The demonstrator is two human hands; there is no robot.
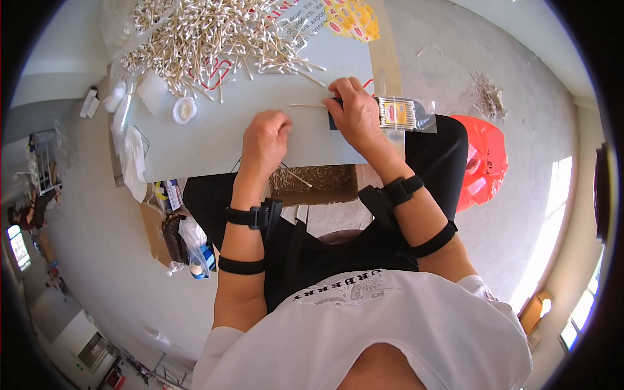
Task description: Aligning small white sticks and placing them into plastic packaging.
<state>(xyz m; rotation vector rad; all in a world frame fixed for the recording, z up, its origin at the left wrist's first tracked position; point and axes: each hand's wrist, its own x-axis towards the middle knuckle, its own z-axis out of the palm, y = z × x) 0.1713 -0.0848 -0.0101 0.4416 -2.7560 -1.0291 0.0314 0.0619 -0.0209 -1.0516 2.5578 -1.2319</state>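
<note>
Clear packet of cotton swabs [408, 114] lies at the right edge of the worktable [227, 143], its outer end projecting past the edge; swabs inside lie side by side behind a yellow-and-red label [393, 114]. Right hand [357, 116] is just left of the packet, fingers bent over a dark flat object [333, 122]; whether they are clamped on it or only resting cannot be told. Single swab [305, 104] points left from beside the right fingertips; contact unclear. Left hand [265, 138] is near the table's front edge, well apart from the packet, fingers curled inward with thumb and forefinger close together; cannot tell whether anything is between them. Farther out: large heap of loose swabs [195, 42] at the far left of the tabletop, strays at its border; yellow printed labels [354, 21] at the far right; round white tub [184, 110] near the heap's lower side. Below the front edge, cardboard box [351, 187] containing loose swabs. On the floor to the right, red plastic bag [484, 162] and, beyond it, a scatter of swabs [489, 96].
</note>
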